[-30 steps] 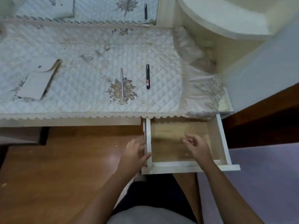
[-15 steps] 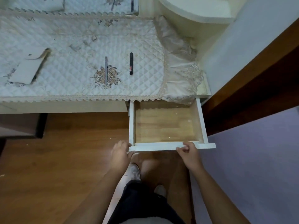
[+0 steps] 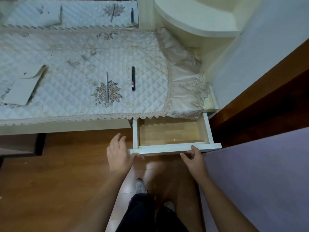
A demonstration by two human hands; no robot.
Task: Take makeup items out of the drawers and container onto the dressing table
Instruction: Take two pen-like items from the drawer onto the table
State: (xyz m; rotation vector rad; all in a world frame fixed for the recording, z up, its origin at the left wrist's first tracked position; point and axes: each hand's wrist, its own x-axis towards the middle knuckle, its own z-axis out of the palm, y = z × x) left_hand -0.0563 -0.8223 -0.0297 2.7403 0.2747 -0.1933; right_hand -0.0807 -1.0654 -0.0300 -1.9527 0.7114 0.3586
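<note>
The white drawer (image 3: 175, 147) at the dressing table's right end stands partly pulled out, and only its bare wooden bottom shows. My left hand (image 3: 119, 153) is beside its left front corner, fingers straight, thumb touching the front panel. My right hand (image 3: 194, 158) grips the front panel near its right end, fingers over the top edge. On the quilted white cloth (image 3: 66, 91) covering the dressing table lie a slim silver pencil (image 3: 107, 87) and a black tube with a red label (image 3: 133, 78), side by side.
A pale card with a curled corner (image 3: 21, 91) lies at the table's left. A mirror (image 3: 75, 12) runs along the back. A curved cream shelf (image 3: 200, 22) rises at the back right. A purple surface (image 3: 267, 173) borders the right, and my feet stand on the wooden floor (image 3: 50, 181).
Both hands came out of the drawer to its front panel. The drawer now sticks out less than half a second ago, and my left fingers have straightened.
</note>
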